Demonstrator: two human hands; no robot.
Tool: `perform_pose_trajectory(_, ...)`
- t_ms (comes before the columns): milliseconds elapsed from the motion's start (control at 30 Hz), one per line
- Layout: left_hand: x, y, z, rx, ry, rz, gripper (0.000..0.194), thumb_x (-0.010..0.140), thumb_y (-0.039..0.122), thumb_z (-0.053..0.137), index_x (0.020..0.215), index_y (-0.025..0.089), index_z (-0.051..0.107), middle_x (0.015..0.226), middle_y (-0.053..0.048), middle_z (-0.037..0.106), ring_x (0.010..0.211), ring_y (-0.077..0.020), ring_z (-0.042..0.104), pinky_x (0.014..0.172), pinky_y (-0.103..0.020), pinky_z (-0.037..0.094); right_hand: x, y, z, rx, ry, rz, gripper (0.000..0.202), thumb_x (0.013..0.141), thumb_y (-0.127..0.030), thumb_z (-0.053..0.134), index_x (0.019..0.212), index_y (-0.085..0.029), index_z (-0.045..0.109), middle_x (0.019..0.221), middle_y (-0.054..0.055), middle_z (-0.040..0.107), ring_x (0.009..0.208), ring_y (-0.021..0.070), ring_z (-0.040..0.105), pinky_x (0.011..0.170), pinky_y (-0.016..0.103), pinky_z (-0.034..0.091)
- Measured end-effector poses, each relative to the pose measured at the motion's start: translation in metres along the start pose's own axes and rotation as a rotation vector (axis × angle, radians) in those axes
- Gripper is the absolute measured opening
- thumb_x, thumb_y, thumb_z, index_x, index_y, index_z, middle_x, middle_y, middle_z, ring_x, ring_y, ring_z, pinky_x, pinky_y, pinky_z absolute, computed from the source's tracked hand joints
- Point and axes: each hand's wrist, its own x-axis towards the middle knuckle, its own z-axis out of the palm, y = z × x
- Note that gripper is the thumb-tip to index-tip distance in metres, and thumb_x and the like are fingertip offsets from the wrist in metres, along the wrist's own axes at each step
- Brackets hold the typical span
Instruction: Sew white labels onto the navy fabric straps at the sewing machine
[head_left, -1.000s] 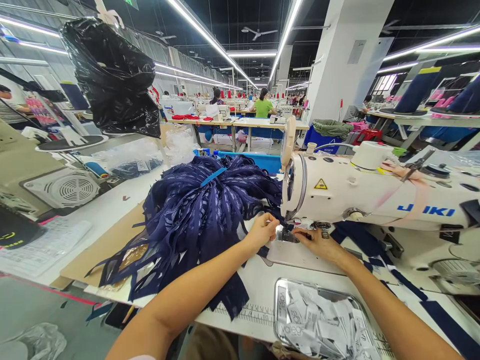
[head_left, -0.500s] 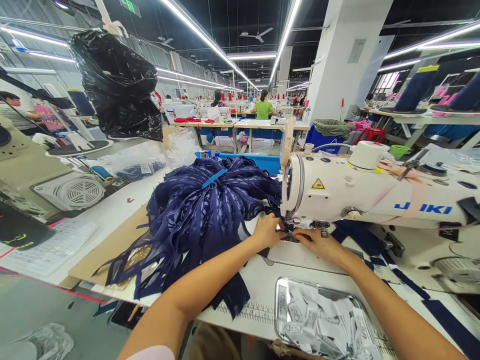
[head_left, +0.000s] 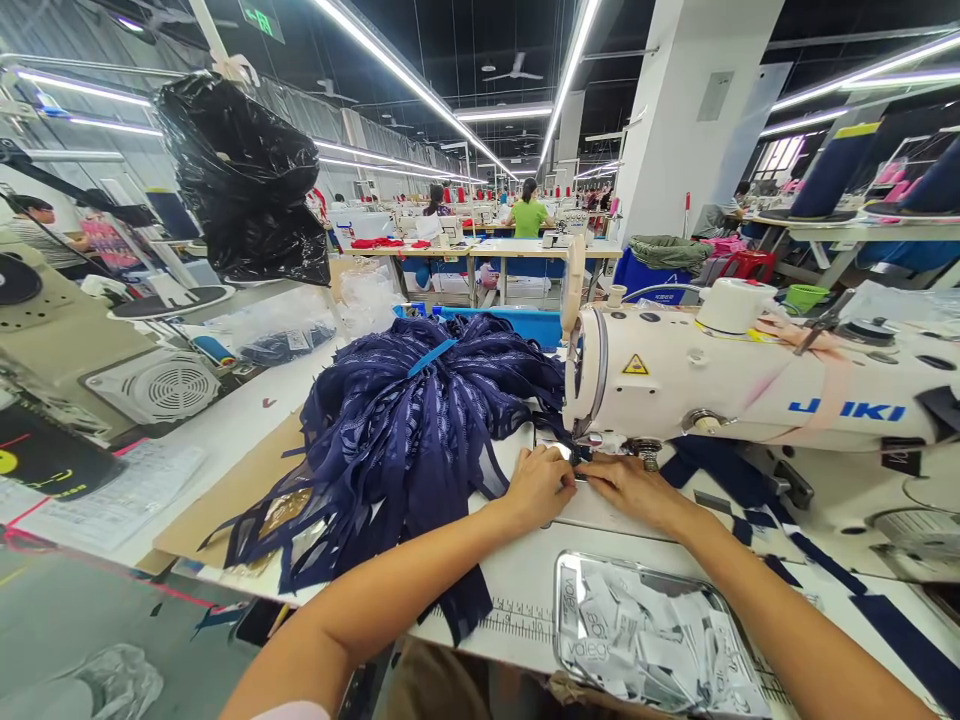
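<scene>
My left hand (head_left: 540,487) is closed at the needle area of a white sewing machine (head_left: 675,375), its fingers curled on the end of a navy fabric strip. Opposite it, my right hand (head_left: 626,487) pinches the same dark fabric close to the presser foot; the fingertips nearly meet. The fingers hide most of the held piece. Left of the machine head lies a large bundle of navy fabric strips (head_left: 390,430), bound by a blue tie (head_left: 433,356). Several strips hang over the table's front edge.
A metal tray (head_left: 559,610) of printed white labels (head_left: 637,630) sits near the front edge. Cut navy pieces (head_left: 911,640) lie at right. Brown cardboard (head_left: 187,525) is under the bundle. A black plastic bag (head_left: 247,180) hangs at left. Co-workers sit farther back.
My left hand has come slightly down and toward me, its fingers more curled. My right hand has shifted a little left. The view has moved slightly.
</scene>
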Motion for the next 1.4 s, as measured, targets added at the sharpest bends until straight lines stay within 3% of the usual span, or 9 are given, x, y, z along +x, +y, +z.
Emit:
perform_pose_trajectory(100,-0.001,-0.004,-0.001,0.029,0.024,0.052,0.009,0.078,0.019,0.055,0.084,0.019,0.061,0.092,-0.003,0.058,0.09,-0.0181,0.049,0.073,-0.031,0.034,-0.001,-0.003,-0.005,-0.049,-0.03,0.018,0.035,0.085,-0.018,0.038,0.11,-0.029,0.06,0.103,0.004,0.065,0.094,0.02,0.06,0.081,0.034,0.047)
perform_pose_trajectory(300,0.004,-0.024,-0.009,0.287,-0.043,0.441,0.021,0.085,0.018,0.044,0.098,0.019,0.06,0.099,-0.005,0.06,0.091,-0.0186,0.05,0.074,-0.031,0.035,0.001,0.007,0.004,0.013,0.016,0.031,0.035,0.086,-0.021,0.037,0.111,-0.028,0.059,0.109,0.002,0.063,0.098,0.0182,0.059,0.085,0.033,0.046)
perform_pose_trajectory(400,0.011,-0.036,-0.014,0.404,-0.053,0.521,0.021,0.084,0.017,0.044,0.1,0.016,0.058,0.1,-0.007,0.059,0.092,-0.0196,0.051,0.074,-0.031,0.036,0.002,0.014,0.01,0.052,0.049,0.024,0.035,0.085,-0.021,0.036,0.109,-0.027,0.061,0.109,0.001,0.063,0.099,0.0173,0.058,0.088,0.033,0.044)
perform_pose_trajectory(667,0.027,-0.046,-0.015,0.525,0.014,0.279,0.017,0.081,0.013,0.043,0.086,0.011,0.059,0.091,-0.011,0.061,0.085,-0.0222,0.055,0.073,-0.035,0.042,0.004,0.026,0.015,0.138,0.058,0.007,0.036,0.084,-0.025,0.034,0.107,-0.023,0.062,0.105,0.001,0.065,0.096,0.0177,0.06,0.088,0.032,0.045)
perform_pose_trajectory(767,0.017,-0.04,-0.013,0.42,0.075,0.345,0.023,0.081,0.008,0.039,0.093,0.01,0.058,0.104,-0.013,0.059,0.099,-0.0216,0.052,0.084,-0.035,0.041,0.005,0.028,0.015,0.136,0.049,-0.009,0.037,0.083,-0.025,0.033,0.106,-0.023,0.063,0.104,0.001,0.065,0.094,0.0185,0.061,0.087,0.034,0.046)
perform_pose_trajectory(900,0.002,-0.036,-0.009,0.231,0.002,0.478,0.031,0.077,0.006,0.04,0.104,0.01,0.054,0.114,-0.01,0.057,0.109,-0.0168,0.049,0.094,-0.028,0.037,0.005,0.031,0.016,0.118,0.077,0.002,0.036,0.083,-0.025,0.033,0.101,-0.025,0.064,0.098,0.0,0.068,0.087,0.0184,0.063,0.083,0.033,0.048)
perform_pose_trajectory(1133,0.014,-0.038,-0.013,0.34,-0.012,0.291,0.035,0.078,0.013,0.042,0.112,0.009,0.048,0.112,-0.013,0.058,0.107,-0.0237,0.05,0.087,-0.036,0.039,0.002,0.031,0.021,-0.155,0.198,0.118,0.032,0.079,-0.037,0.044,0.098,-0.021,0.065,0.099,0.01,0.066,0.093,0.0285,0.059,0.087,0.046,0.042)
perform_pose_trajectory(1300,0.022,-0.032,-0.013,0.388,-0.001,0.253,0.034,0.079,0.015,0.041,0.111,0.01,0.05,0.101,-0.012,0.061,0.097,-0.0241,0.053,0.084,-0.038,0.039,-0.001,0.034,0.033,-0.303,0.191,0.122,0.038,0.084,-0.023,0.034,0.112,-0.016,0.058,0.098,0.015,0.064,0.09,0.0301,0.059,0.081,0.046,0.043)
perform_pose_trajectory(1400,0.026,-0.033,-0.011,0.283,0.013,0.184,0.03,0.076,0.011,0.042,0.104,0.012,0.054,0.096,-0.009,0.062,0.09,-0.0219,0.054,0.08,-0.035,0.042,0.005,0.039,0.037,-0.182,0.198,0.109,0.036,0.083,-0.017,0.035,0.111,-0.017,0.058,0.103,0.015,0.062,0.093,0.0292,0.058,0.084,0.046,0.042)
